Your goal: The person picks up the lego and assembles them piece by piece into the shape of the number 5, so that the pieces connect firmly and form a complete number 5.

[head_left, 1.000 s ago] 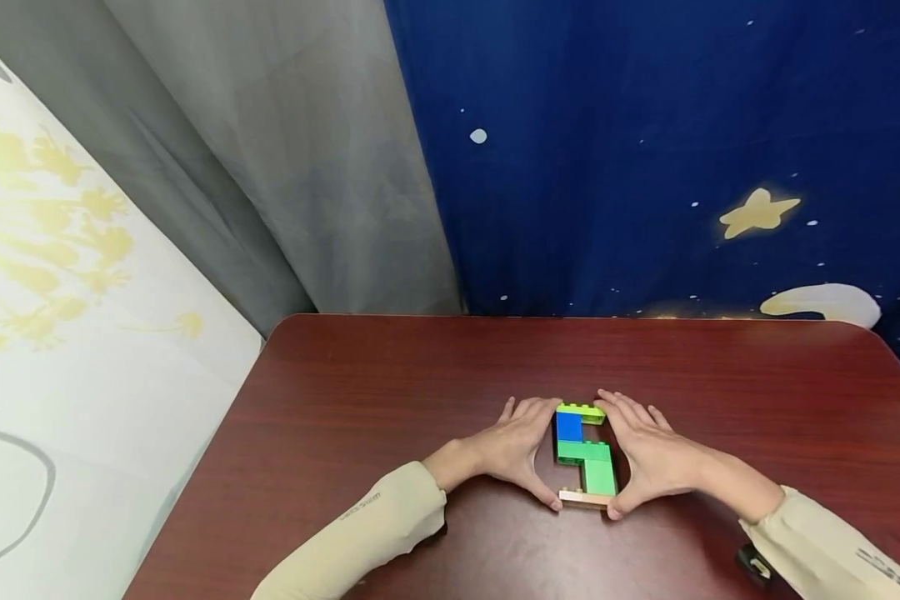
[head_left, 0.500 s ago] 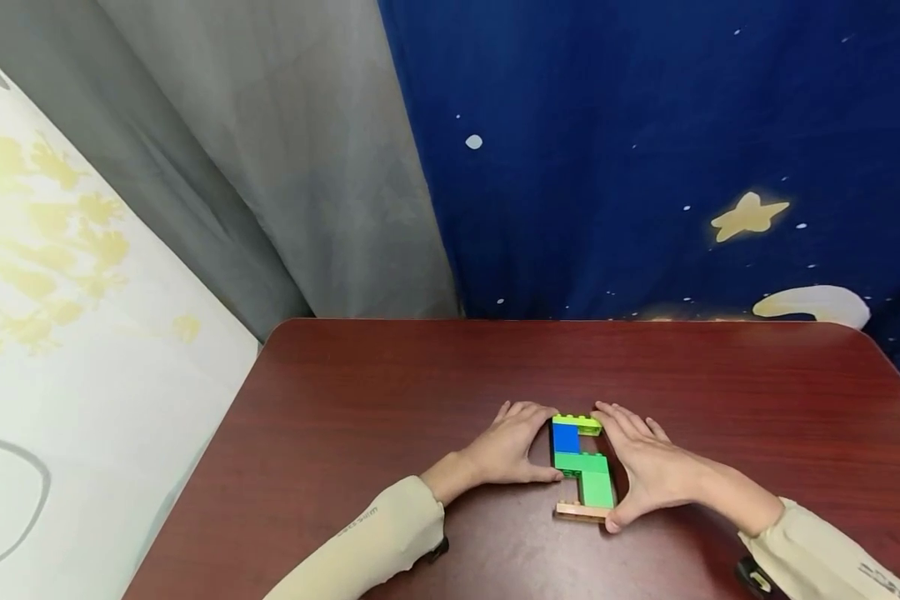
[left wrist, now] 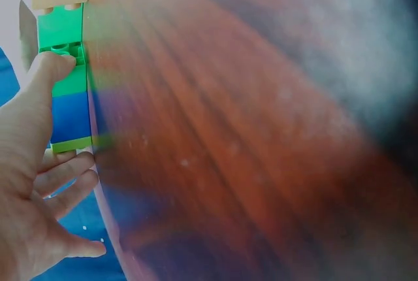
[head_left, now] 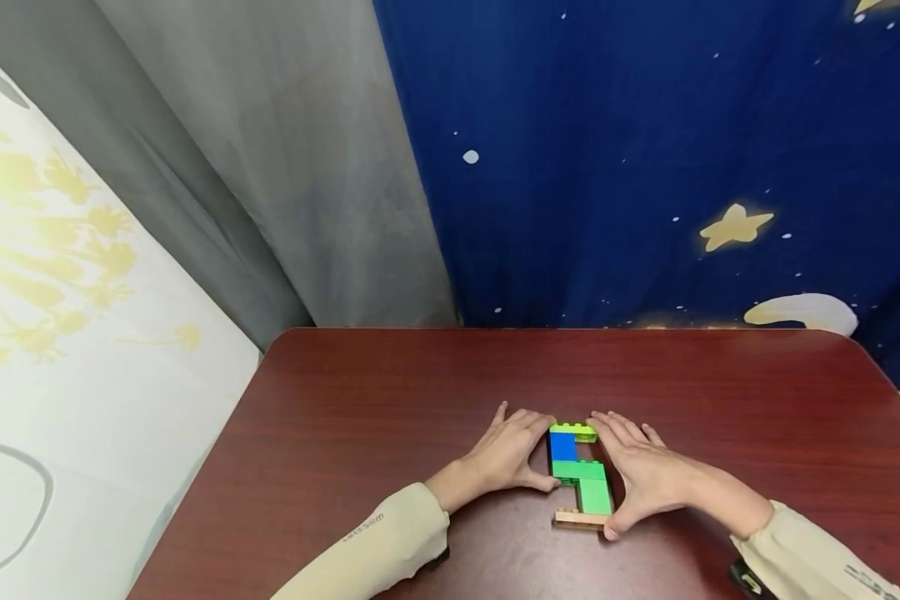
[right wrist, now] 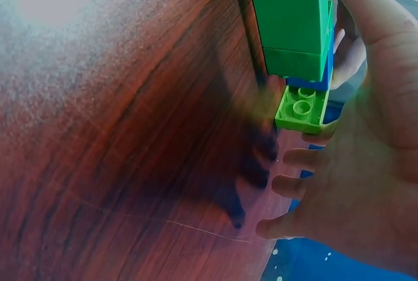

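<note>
A structure of joined toy building bricks lies on the table between both hands in the head view. From far to near it has a lime plate (head_left: 579, 434), a blue brick (head_left: 563, 447), green bricks (head_left: 594, 496) and a tan plate (head_left: 581, 520). My left hand (head_left: 504, 457) grips its left side, thumb at the green brick's studless underside and index finger at the lime plate (left wrist: 72, 144). On the other side my right hand (head_left: 651, 477) holds it, thumb by the tan plate and index finger by the lime plate (right wrist: 302, 112). The other fingers are spread.
The dark red table (head_left: 375, 400) extends around the hands. Behind it hang a grey curtain (head_left: 330, 167) and a blue star-patterned curtain (head_left: 570, 167). A white patterned surface (head_left: 105, 400) stands at left. A black device (head_left: 748, 578) sits at the right wrist.
My left thumb has moved from the tan plate up to the green bricks. My right hand keeps its place on the structure. The head view has shifted slightly.
</note>
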Tool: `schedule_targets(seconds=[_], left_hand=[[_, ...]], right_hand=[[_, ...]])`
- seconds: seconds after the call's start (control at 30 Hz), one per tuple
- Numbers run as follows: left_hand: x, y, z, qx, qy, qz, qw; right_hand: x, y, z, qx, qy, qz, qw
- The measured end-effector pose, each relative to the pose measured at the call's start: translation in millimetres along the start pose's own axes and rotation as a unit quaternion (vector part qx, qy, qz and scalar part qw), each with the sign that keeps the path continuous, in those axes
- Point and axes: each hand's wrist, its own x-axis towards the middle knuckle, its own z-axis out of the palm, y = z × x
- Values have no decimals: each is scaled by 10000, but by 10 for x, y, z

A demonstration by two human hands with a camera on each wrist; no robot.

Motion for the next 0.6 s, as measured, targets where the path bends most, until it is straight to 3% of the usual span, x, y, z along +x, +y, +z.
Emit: schedule_targets(seconds=[0.4, 0.5, 0.6], left_hand=[[24, -36, 98, -157, -149, -34, 9998], [37, -62, 141, -358, -365, -81, 9987], [36, -128, 162, -904, -730, -178, 9931]], right_hand=[[65, 87, 70, 18, -7, -8, 10000], [94, 128, 75, 127, -157, 45, 9998], [100, 185, 89, 396, -220, 120, 9989]])
